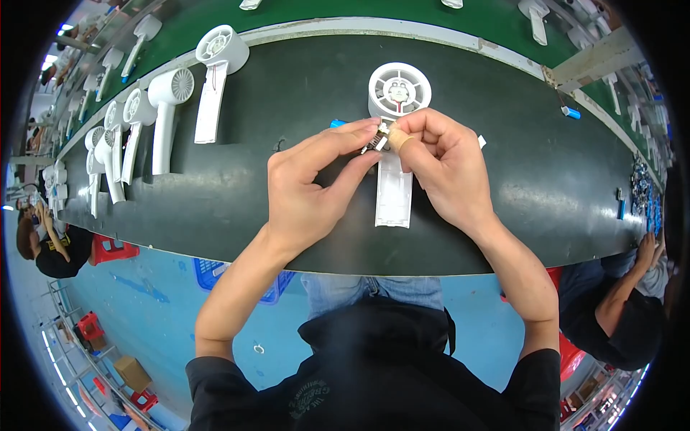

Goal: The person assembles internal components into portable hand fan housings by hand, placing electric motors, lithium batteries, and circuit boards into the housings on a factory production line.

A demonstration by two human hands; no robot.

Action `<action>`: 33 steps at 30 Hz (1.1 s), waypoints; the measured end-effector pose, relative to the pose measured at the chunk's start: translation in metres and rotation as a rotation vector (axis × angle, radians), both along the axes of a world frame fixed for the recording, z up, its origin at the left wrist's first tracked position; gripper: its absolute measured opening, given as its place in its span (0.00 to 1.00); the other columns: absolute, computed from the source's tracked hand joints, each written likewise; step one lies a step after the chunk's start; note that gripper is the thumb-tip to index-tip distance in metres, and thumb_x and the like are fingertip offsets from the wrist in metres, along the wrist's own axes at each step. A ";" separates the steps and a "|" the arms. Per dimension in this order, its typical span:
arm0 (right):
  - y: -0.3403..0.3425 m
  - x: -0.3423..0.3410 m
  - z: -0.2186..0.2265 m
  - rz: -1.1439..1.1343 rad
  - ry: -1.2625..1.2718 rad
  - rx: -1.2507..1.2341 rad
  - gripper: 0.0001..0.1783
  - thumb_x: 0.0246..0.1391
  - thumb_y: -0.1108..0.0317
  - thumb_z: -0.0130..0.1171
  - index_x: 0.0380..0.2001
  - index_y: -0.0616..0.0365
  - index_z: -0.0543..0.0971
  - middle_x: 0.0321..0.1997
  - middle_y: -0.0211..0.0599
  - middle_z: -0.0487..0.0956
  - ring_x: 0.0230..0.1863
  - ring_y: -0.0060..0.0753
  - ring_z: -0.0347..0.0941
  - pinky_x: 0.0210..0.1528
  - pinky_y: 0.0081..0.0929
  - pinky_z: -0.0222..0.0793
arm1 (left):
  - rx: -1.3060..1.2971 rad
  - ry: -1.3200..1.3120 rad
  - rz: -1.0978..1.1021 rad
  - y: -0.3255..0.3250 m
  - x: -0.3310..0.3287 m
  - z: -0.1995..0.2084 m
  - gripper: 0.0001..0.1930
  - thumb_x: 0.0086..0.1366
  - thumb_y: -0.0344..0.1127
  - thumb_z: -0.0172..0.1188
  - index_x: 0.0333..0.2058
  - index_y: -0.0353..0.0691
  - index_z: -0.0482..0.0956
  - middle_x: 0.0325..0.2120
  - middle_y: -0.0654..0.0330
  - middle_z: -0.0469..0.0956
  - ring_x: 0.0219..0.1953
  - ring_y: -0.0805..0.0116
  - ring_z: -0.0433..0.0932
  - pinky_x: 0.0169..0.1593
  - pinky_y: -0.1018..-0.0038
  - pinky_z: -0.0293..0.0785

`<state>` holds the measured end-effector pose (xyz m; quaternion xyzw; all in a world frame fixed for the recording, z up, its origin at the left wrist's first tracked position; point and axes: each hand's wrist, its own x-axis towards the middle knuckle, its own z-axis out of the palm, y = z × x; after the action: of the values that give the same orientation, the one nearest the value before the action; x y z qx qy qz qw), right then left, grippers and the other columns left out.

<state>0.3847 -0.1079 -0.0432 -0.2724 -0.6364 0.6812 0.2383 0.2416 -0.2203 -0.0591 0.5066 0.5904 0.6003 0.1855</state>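
In front of me on the dark table lies a white handheld fan housing (393,194), its round ring head with a motor in the middle pointing away from me and its handle shell open. Above the handle, my left hand (313,179) pinches a small circuit board (374,141) with white parts between thumb and fingers. My right hand (449,165) is closed at the board's right end, with a tan covering round one finger. What its fingertips grip is too small and hidden to make out. A blue cylindrical battery (338,123) shows partly behind my left fingers.
Several white fans (171,118) stand in a row along the left, one with an open handle (210,108). Beyond the pale rail (345,29) runs a green conveyor belt (323,13). A blue battery (571,113) lies at the far right. People sit at both sides.
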 end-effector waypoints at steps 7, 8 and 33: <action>0.004 0.000 0.007 0.042 -0.029 -0.080 0.07 0.63 0.69 0.57 0.35 0.62 0.79 0.19 0.20 0.72 0.19 0.07 0.59 0.20 0.13 0.51 | 0.042 0.180 0.058 0.000 -0.001 0.000 0.11 0.57 0.18 0.66 0.39 0.31 0.84 0.43 0.49 0.85 0.41 0.62 0.86 0.46 0.74 0.82; 0.004 0.000 0.008 0.041 -0.035 -0.088 0.06 0.63 0.70 0.57 0.35 0.62 0.79 0.20 0.21 0.73 0.19 0.06 0.59 0.20 0.12 0.51 | 0.039 0.190 0.069 0.000 -0.001 0.000 0.10 0.57 0.18 0.66 0.39 0.31 0.84 0.43 0.50 0.85 0.41 0.62 0.86 0.46 0.74 0.82; 0.005 -0.007 -0.020 -0.131 0.080 0.992 0.10 0.47 0.82 0.63 0.34 0.61 0.75 0.31 0.32 0.74 0.25 0.18 0.70 0.25 0.16 0.67 | -0.016 0.212 0.110 -0.003 0.004 0.004 0.14 0.61 0.19 0.63 0.45 0.36 0.85 0.39 0.51 0.86 0.38 0.64 0.87 0.43 0.75 0.82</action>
<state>0.3776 -0.1031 -0.0630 -0.1392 -0.8556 0.2900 0.4056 0.2458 -0.2234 -0.0548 0.5325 0.6384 0.5479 0.0932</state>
